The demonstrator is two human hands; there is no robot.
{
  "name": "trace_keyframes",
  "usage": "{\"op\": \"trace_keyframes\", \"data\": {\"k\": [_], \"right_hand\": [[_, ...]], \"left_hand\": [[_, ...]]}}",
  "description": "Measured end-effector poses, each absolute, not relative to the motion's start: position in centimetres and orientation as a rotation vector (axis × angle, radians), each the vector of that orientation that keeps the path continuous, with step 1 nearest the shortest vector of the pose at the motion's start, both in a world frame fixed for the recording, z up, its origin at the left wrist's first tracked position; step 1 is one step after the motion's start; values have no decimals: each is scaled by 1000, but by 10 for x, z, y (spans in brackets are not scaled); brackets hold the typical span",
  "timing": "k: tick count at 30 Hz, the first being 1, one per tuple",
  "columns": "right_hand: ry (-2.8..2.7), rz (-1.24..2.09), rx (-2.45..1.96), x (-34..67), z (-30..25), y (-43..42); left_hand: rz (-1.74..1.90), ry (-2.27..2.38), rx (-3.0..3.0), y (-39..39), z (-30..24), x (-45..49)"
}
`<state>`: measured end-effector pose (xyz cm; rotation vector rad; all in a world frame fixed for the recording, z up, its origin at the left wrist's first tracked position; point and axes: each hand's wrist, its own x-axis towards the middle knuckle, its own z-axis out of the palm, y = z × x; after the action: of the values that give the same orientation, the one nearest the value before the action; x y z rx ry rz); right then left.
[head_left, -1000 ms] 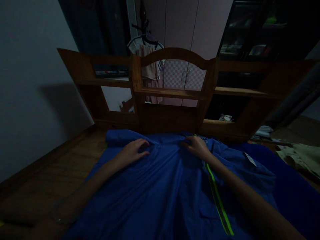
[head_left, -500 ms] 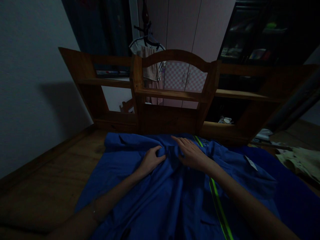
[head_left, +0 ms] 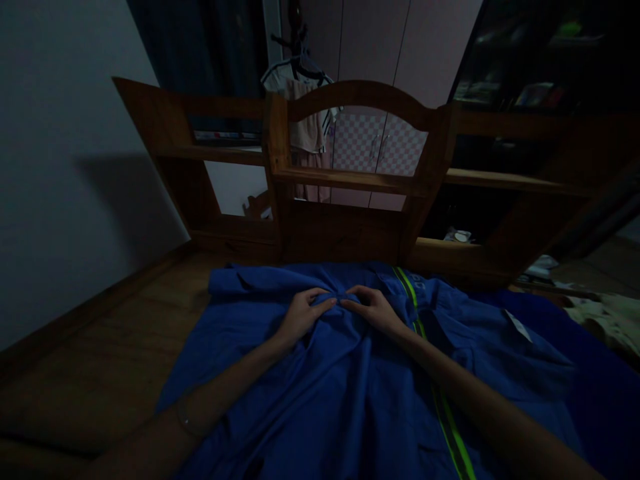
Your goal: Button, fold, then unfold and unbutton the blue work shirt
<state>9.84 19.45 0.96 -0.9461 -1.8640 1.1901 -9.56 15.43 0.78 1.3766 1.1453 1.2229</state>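
Observation:
A blue work jacket (head_left: 320,387) with a yellow-green reflective stripe (head_left: 450,427) lies spread out before me. Near its far edge my left hand (head_left: 303,313) pinches a fold of the cloth between thumb and fingers. Close beside it, my right hand (head_left: 373,308) grips the same gathered bit of fabric, thumb pointing toward the left thumb. Creases run from the pinched spot down the jacket. A white label (head_left: 519,325) shows on the garment's right part. What lies under the fingertips is too dark and small to make out.
Beyond the jacket stands a wooden headboard with shelves (head_left: 350,177). A wall (head_left: 75,167) rises on the left above wooden boards (head_left: 100,333). Clothes on a hanger (head_left: 305,120) hang behind, before a pale wardrobe (head_left: 375,40). Dark blue cloth (head_left: 600,387) lies at right.
My right hand has come down from a spread, flat pose and closed on the fabric beside my left hand. The left hand keeps its pinch. The view has shifted slightly.

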Motion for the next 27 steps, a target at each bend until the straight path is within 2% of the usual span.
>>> {"op": "trace_keyframes", "data": {"k": [8, 27], "right_hand": [[-1641, 1723, -842, 103, 18, 188], [-1469, 1861, -850, 107, 14, 190]], "left_hand": [[992, 988, 1313, 152, 20, -106], [970, 1007, 1245, 144, 28, -101]]}}
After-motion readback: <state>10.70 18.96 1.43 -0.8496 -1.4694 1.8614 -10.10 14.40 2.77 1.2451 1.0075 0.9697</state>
